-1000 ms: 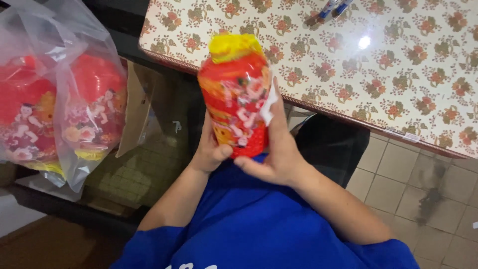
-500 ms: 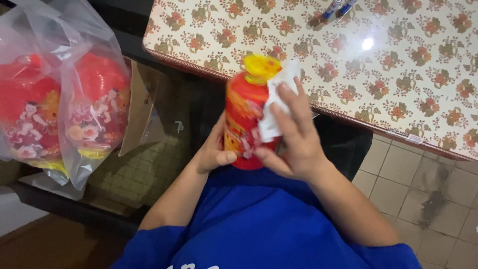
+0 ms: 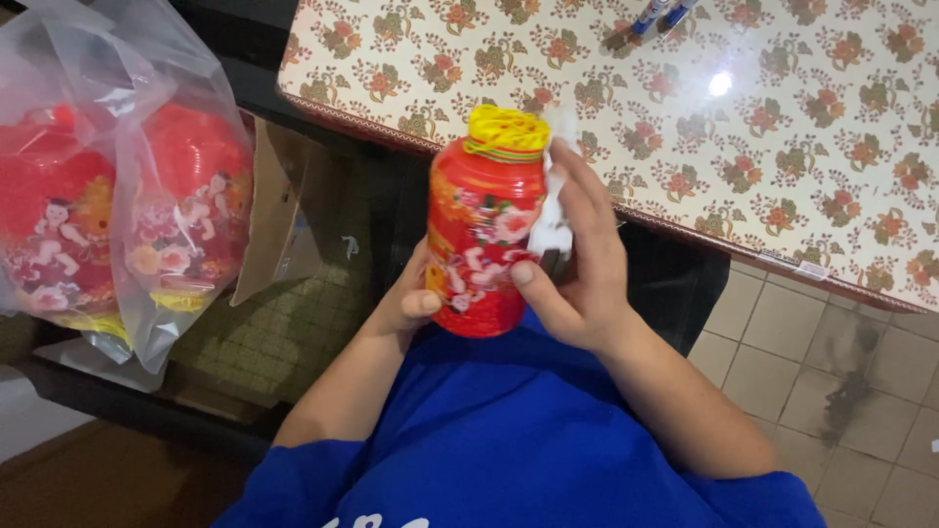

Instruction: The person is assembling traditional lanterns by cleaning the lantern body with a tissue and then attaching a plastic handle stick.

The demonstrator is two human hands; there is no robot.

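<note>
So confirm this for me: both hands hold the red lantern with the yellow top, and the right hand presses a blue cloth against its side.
Not quite: the cloth is white, not blue. The head view shows both the left hand and right hand holding the red lantern with the yellow top.

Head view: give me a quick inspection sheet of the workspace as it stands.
Surface: floral table, glossy with a light glare.
Job's things: red lantern with yellow top, upright; white tag against its side.
Clutter: clear bag of red lanterns, cardboard box, pens on the table's far edge.
Hands: left hand cups the lantern's lower side; right hand presses the tag.
Cables: nothing seen.
Surroundings: tiled floor.
</note>
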